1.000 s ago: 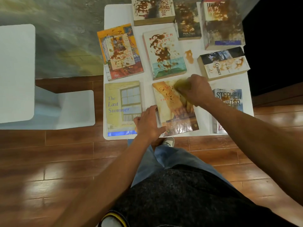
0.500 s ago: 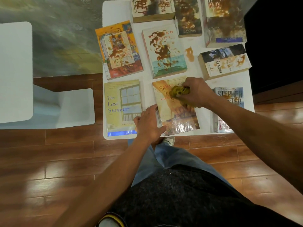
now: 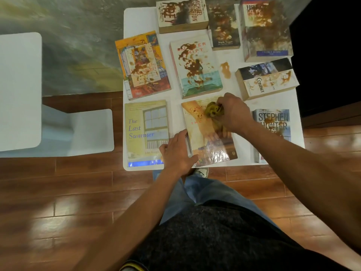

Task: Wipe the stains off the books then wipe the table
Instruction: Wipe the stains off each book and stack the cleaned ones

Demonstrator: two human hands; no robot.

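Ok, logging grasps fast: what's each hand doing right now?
Left hand: open, flat on the book's edge.
Right hand: closed on the cloth.

Head view only: one wide-angle camera, worn on the person's head, looking steeply down and slightly forward.

Lens sits above the near edge of the white table (image 3: pixel 136 18), which fills the upper centre of frame; far edge and top row of books cut off by the top border. Both forearms enter from the bottom corners and converge toward mid-frame, the person's own torso and legs directly below the lens. Wooden floor (image 3: pixel 58 192) spans the lower half, with wide-angle bowing toward the borders. Near range: cover titles such as "The Last Summer" (image 3: pixel 145 132) readable. No second view, so no shared region.
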